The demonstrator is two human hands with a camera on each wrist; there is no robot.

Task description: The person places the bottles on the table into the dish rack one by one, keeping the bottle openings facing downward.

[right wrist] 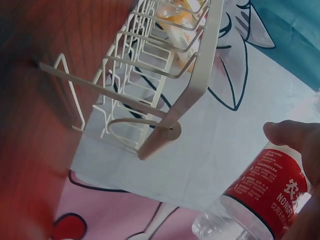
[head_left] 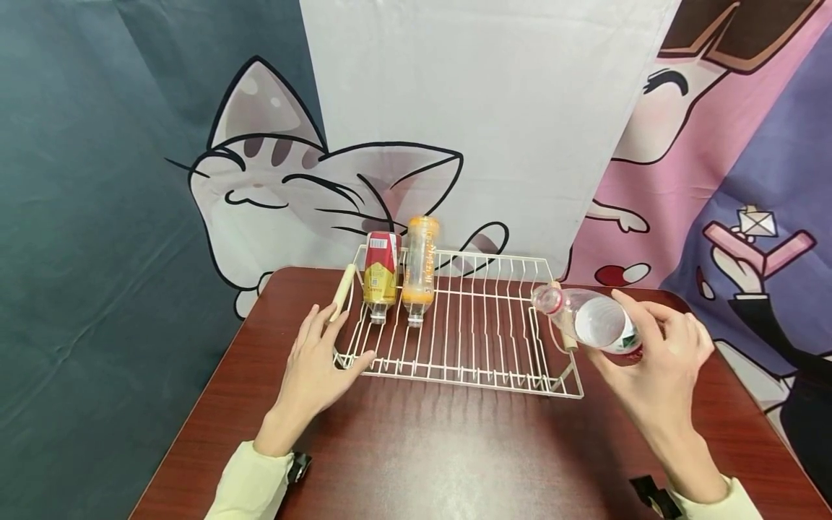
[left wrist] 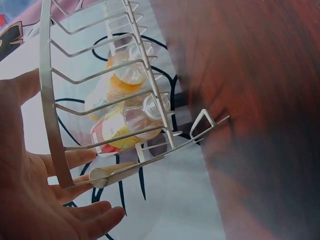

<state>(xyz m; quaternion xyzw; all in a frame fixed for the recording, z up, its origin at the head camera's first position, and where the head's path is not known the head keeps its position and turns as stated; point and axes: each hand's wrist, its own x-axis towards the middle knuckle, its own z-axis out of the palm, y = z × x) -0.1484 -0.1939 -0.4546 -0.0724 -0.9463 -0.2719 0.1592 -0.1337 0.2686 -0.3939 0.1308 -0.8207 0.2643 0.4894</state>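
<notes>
A white wire rack [head_left: 484, 372] with pale handles stands on the table. My left hand [head_left: 318, 365] is at its left end with fingers spread, beside the left handle [head_left: 343, 292]; in the left wrist view the fingers [left wrist: 100, 220] extend past the rack's corner. Contact there is hard to tell. At the right end my right hand [head_left: 666, 368] grips a clear water bottle [head_left: 585, 314] with a red label [right wrist: 270, 187] by its base, neck tilted left over the right handle [head_left: 567, 328]. Two bottles lean neck-down in the rack: a red-and-yellow bottle [head_left: 380, 274] and an orange-lettered clear bottle [head_left: 420, 267].
The dark red wooden table [head_left: 442, 448] extends in front of the rack and to both sides. Right behind it hangs a cartoon-printed cloth [head_left: 507, 94] with cats. A dark band [head_left: 653, 498] sits at my right wrist.
</notes>
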